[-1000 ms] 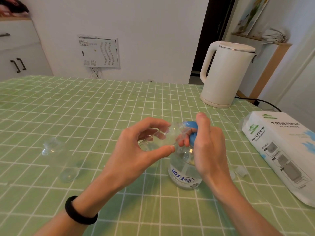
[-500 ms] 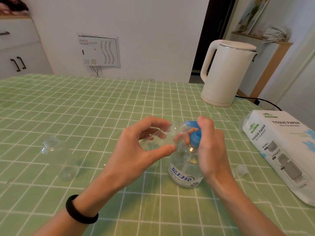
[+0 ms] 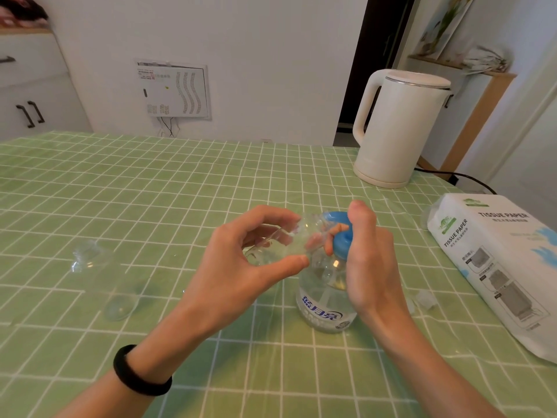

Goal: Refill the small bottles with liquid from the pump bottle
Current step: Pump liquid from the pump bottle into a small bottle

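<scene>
Pinching a small clear bottle (image 3: 283,242) between thumb and curled fingers, your left hand (image 3: 241,267) holds it tilted, mouth close by the blue pump head (image 3: 342,236). Your right hand (image 3: 373,260) curls round that pump head atop the pump bottle (image 3: 325,306), which stands on the green checked table (image 3: 150,191). Another small bottle (image 3: 99,276) lies well to the left.

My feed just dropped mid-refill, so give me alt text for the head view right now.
The left hand holds a small clear bottle tilted toward the blue pump head of the pump bottle, which the right hand grips. A second clear bottle lies on the green checked table at left; a white kettle and tissue pack stand at right.
</scene>
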`<state>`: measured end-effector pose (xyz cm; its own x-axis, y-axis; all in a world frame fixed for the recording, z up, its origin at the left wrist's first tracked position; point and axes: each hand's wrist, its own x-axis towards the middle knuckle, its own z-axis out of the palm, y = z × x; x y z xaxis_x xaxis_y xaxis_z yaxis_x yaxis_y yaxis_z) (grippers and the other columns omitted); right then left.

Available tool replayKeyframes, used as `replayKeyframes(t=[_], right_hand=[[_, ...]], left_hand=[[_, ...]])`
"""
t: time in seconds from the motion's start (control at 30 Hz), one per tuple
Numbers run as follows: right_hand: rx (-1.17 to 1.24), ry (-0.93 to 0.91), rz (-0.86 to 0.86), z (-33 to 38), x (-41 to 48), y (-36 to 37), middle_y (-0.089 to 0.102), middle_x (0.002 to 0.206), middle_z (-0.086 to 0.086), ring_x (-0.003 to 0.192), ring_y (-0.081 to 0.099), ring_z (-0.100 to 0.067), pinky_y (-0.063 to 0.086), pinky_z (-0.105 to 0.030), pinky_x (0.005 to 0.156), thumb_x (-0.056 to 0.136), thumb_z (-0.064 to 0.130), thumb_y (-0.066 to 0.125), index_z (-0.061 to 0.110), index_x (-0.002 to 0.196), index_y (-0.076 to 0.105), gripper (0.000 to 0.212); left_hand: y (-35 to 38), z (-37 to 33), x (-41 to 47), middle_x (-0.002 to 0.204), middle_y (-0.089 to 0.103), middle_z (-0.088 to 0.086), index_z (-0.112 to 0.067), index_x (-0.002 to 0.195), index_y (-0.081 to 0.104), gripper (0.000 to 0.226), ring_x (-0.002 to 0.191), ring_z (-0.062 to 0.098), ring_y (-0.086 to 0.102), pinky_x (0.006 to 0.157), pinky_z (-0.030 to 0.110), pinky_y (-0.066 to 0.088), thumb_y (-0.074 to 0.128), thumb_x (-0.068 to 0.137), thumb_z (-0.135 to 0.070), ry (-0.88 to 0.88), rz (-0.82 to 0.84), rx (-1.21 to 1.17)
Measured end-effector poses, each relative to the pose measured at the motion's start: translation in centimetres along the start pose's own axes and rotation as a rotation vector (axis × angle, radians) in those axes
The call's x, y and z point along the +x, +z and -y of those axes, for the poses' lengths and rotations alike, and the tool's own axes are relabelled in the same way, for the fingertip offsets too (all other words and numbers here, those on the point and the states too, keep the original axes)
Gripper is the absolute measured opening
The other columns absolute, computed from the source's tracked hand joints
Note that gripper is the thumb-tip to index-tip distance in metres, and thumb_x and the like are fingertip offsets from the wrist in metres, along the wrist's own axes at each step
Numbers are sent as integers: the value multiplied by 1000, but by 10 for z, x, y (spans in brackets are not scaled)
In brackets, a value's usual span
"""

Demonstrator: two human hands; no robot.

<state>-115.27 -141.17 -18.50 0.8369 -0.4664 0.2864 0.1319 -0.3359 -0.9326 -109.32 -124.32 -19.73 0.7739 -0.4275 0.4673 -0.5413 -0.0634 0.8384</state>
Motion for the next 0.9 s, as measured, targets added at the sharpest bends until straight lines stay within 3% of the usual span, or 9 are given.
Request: replayKeyframes(t=[0.07, 0.2, 0.27, 0.4, 0.5, 0.6, 0.7, 0.8, 0.9], right_hand=[[-5, -8, 6, 2, 0, -1, 65, 54, 1, 47, 40, -17, 38, -30, 48, 97, 50, 31, 17, 50, 49, 60], [-22, -12, 6, 5, -2, -1, 61, 75, -35, 65, 49, -47, 44, -58, 63, 92, 47, 35, 1, 60, 50, 58], [-22, -16, 10, 4, -2, 0, 61, 73, -33, 58, 46, -42, 41, -53, 57, 92, 54, 34, -2, 63, 48, 64], [-15, -3, -8, 1, -1, 1, 75, 67, -7, 52, 45, -23, 41, -34, 50, 94, 65, 27, 17, 51, 50, 69], [-15, -15, -11, 0, -1, 0, 74, 61, 4, 47, 42, -15, 38, -25, 46, 98, 59, 27, 21, 48, 49, 67], [0, -23, 3, 0, 0, -1, 59, 49, 4, 44, 37, -12, 34, -23, 44, 97, 52, 31, 14, 50, 48, 63], [1, -27, 34, 0, 2, -2, 63, 56, -10, 48, 47, -10, 38, -27, 50, 88, 52, 33, -3, 60, 47, 64], [-7, -24, 31, 0, 0, -2, 64, 61, -16, 51, 46, -13, 40, -33, 55, 90, 53, 34, 2, 58, 48, 62], [-22, -46, -7, -2, -1, -1, 60, 48, 9, 42, 38, -6, 36, -18, 46, 99, 57, 31, 13, 52, 49, 66]], left_hand=[[0, 1, 0, 112, 77, -14, -35, 113, 72, 44, 103, 16, 75, 94, 35, 59, 87, 72, -39, 2, 4, 11], [0, 3, 0, 110, 77, -15, -32, 113, 73, 44, 104, 16, 75, 96, 38, 58, 89, 73, -27, -6, 12, 34], [0, 3, 0, 111, 77, -14, -32, 114, 72, 45, 103, 16, 75, 95, 39, 59, 88, 72, -31, 1, 8, 27], [0, 0, 0, 112, 77, -14, -32, 114, 72, 45, 103, 16, 76, 95, 41, 59, 85, 71, -39, 7, 0, -1], [-1, -1, 1, 111, 77, -15, -32, 114, 72, 45, 102, 15, 76, 95, 42, 59, 85, 71, -39, 15, -3, 7], [-1, -1, 1, 112, 77, -15, -33, 115, 72, 45, 103, 16, 76, 95, 43, 59, 85, 72, -39, 16, -5, 13], [-1, 1, 1, 112, 77, -17, -33, 115, 72, 45, 104, 14, 75, 96, 41, 59, 87, 73, -37, 13, 5, 41], [-1, 3, 1, 112, 76, -16, -33, 115, 72, 44, 104, 16, 75, 95, 36, 59, 88, 73, -34, 10, 9, 36], [-2, 1, 1, 113, 76, -16, -35, 114, 72, 45, 104, 15, 75, 93, 28, 58, 85, 72, -40, 18, 8, 15]])
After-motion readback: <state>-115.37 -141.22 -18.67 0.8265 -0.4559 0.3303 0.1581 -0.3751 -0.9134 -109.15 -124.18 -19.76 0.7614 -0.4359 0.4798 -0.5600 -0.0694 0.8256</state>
